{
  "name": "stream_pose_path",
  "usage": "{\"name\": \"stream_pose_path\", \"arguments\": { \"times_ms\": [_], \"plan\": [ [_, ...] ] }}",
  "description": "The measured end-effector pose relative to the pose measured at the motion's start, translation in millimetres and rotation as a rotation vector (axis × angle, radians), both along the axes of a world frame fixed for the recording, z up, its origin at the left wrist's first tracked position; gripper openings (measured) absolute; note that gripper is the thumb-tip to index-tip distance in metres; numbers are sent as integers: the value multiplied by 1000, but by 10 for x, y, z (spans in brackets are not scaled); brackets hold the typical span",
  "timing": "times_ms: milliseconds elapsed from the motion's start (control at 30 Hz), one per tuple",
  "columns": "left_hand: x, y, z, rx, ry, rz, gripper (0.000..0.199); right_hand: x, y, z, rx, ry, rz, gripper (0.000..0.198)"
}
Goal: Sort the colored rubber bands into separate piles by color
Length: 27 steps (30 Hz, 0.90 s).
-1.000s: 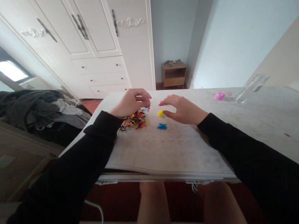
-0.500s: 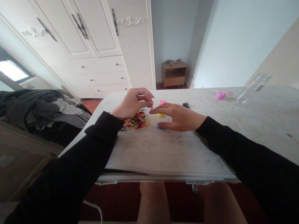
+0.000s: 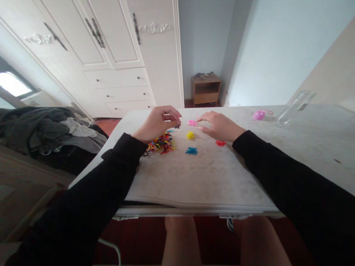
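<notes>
left hand [image 3: 160,121] pinches what may be small bands [image 3: 177,127] by a multicoloured pile [image 3: 162,143] on the table [image 3: 196,180]; right hand [image 3: 217,125], fingers [image 3: 205,117] spread, hovers near pink bunch [image 3: 192,123], yellow bunch [image 3: 190,135], blue bunch [image 3: 191,151] and red bunch [image 3: 220,143].

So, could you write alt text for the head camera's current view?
A person's left hand pinches tiny bits beside a mixed heap of colourful bands on a white table; the right hand, open, is near a small pink pile. Yellow, blue and red piles lie close by, with a clear bottle farther right.
</notes>
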State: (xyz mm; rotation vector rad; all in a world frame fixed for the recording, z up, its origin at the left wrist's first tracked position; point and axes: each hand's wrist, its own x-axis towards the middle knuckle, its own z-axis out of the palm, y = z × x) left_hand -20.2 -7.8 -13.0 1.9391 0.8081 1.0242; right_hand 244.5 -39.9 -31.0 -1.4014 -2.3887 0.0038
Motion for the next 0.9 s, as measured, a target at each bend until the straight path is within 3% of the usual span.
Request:
{"name": "stream_pose_path", "arguments": {
  "times_ms": [200,567,900],
  "plan": [
    [-8,21,-28,4,18,-11,17,-63,-12,-14,-18,-78,-12,45],
    [-10,60,-69,-2,8,-36,18,-1,-44,37,4,1,-38,38],
    [-16,35,-40,-6,-28,-56,22,-315,-296,167,71,168,338,28]
  ]
}}
